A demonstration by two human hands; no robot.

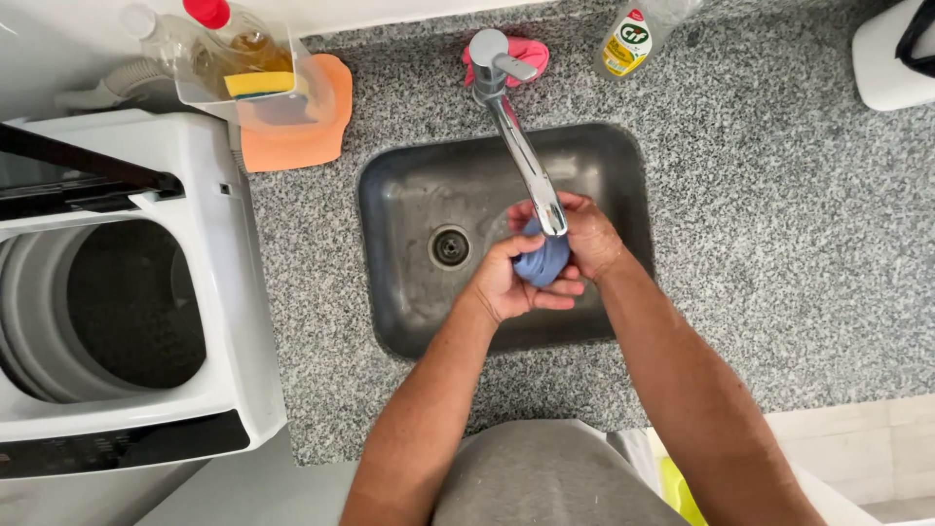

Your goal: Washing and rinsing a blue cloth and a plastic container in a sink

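Both my hands meet over a steel sink [399,195], right under the spout of a chrome tap [521,146]. My left hand [506,284] and my right hand [587,234] are wrapped together around a bunched blue cloth [542,263]. The cloth is squeezed between the palms, and only a small fold of it shows. The sink drain [450,246] lies just left of my hands. I cannot tell whether water is running.
A speckled granite counter [779,244] surrounds the sink. A top-loading washing machine [127,321] stands open at the left. Behind it are a clear tub with bottles and a yellow sponge [258,83], an orange cloth [302,141], a pink cloth [531,49] and a cleaner bottle [628,39].
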